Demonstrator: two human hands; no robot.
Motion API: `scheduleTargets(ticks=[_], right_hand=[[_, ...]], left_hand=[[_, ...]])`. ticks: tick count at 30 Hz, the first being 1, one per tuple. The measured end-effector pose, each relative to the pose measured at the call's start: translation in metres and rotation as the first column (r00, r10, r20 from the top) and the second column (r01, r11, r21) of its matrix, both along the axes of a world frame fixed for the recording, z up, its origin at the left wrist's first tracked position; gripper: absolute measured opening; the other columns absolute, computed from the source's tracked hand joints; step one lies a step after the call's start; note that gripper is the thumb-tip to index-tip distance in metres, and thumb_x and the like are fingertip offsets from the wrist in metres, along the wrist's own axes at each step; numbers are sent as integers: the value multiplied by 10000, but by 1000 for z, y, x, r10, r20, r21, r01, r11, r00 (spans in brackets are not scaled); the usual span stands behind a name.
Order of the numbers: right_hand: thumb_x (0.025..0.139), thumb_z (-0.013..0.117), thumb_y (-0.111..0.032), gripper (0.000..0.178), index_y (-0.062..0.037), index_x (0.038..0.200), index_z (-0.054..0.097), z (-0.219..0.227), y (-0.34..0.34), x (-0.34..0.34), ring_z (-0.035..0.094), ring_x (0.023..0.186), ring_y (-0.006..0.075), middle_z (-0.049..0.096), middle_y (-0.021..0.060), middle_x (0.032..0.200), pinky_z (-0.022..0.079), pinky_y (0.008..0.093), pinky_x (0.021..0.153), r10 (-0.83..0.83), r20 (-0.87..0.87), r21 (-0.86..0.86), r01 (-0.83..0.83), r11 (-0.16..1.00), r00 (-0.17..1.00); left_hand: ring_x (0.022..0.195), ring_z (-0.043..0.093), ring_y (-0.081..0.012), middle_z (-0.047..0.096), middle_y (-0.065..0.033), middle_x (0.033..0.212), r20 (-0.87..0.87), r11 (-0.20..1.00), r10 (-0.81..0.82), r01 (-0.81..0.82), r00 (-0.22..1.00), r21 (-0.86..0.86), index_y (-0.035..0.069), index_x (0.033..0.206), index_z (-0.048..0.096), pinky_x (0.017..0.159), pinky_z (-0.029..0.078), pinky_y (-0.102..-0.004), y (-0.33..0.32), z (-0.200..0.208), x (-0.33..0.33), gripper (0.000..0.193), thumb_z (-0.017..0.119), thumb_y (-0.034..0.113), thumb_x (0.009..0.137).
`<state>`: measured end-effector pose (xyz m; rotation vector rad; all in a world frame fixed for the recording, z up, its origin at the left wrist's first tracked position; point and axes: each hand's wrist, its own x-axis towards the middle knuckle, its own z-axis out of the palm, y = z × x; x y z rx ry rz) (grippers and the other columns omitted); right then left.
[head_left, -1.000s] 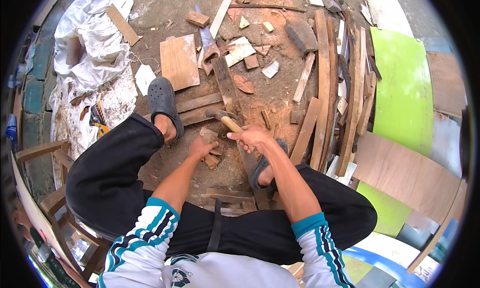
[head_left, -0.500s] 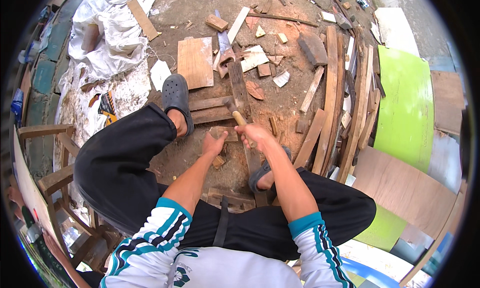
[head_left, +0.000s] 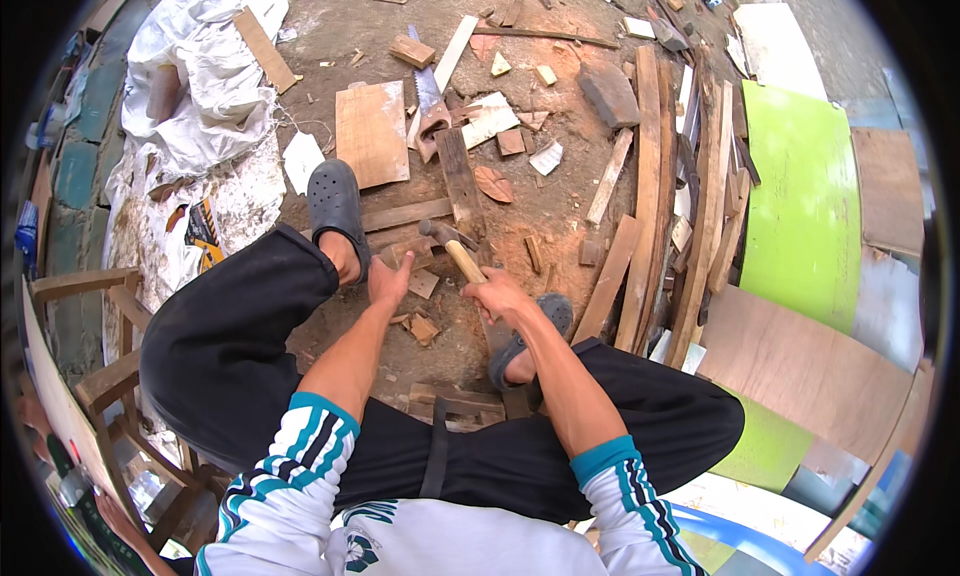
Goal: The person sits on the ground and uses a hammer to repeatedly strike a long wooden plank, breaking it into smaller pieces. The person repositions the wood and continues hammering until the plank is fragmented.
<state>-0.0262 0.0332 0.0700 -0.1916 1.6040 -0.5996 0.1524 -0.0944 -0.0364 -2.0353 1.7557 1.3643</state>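
A person works amid scattered timber, the right hand [head_left: 498, 298] gripping a hammer with a pale wooden handle and dark metal head [head_left: 464, 262], the left hand [head_left: 388, 284] at a short brown wooden block [head_left: 402, 250].

The right fingers are wrapped around the handle; the left fingers reach the block, which lies between the feet, near the hammer's head, but whether they close on it cannot be told. The work appears partway along: a thin square wood scrap [head_left: 423, 283] and a small chunky tan offcut [head_left: 423, 329] lie loose nearby, and a steel-bladed handsaw with a brown handle [head_left: 427, 88] lies unheld on the ground. No finished joint can be made out around the block, so the hammer work there looks undone.
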Motion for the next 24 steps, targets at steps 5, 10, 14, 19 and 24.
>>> scheduleTargets(ticks=[5, 10, 14, 19, 24], right_hand=[[958, 659, -267, 329, -30, 1161, 555, -19, -32, 20, 448, 435, 92, 492, -12, 628, 387, 281, 391, -299, 465, -117, 393, 912, 833], [965, 643, -395, 415, -41, 1159, 546, -3, -53, 43, 485, 449, 110, 523, 15, 640, 425, 280, 441, -394, 158, -242, 422, 874, 905], [944, 647, -378, 440, -19, 1176, 545, -46, 8, 63, 575, 534, 138, 636, 84, 729, 448, 309, 465, -436, -490, -617, 53, 785, 755], [952, 626, -371, 406, 14, 1077, 589, -11, 55, 67, 664, 651, 290, 694, 201, 826, 497, 427, 564, -286, -371, 38, 322, 946, 884], [943, 627, -415, 466, 16, 1096, 536, -50, 100, 76, 652, 774, 501, 671, 298, 858, 510, 518, 671, -78, -674, 16, 121, 993, 735]], left_hand=[[1208, 562, -386, 587, -243, 1271, 61, 952, -175, 185, 983, -245, -42, 1308, 511, 1004, 442, -460, -10, -13, 2, 806, 671, 591, 835], [1141, 590, -381, 606, -240, 1226, -101, 931, -241, 201, 965, -304, -20, 1275, 559, 979, 455, -442, -35, -17, 10, 643, 688, 466, 875], [1138, 580, -385, 594, -222, 1230, -26, 876, -282, 247, 959, -414, -8, 1315, 542, 971, 453, -447, -56, -23, 3, 636, 676, 443, 888], [1302, 453, -340, 482, -186, 1392, 317, 632, -541, 625, 779, -457, 15, 1358, 529, 1039, 391, -480, -53, -2, 1, 615, 652, 402, 896], [1435, 284, -368, 325, -204, 1533, 553, 454, -586, 805, 593, -382, 44, 1482, 392, 1143, 245, -535, -59, 2, -25, 777, 663, 438, 871]])
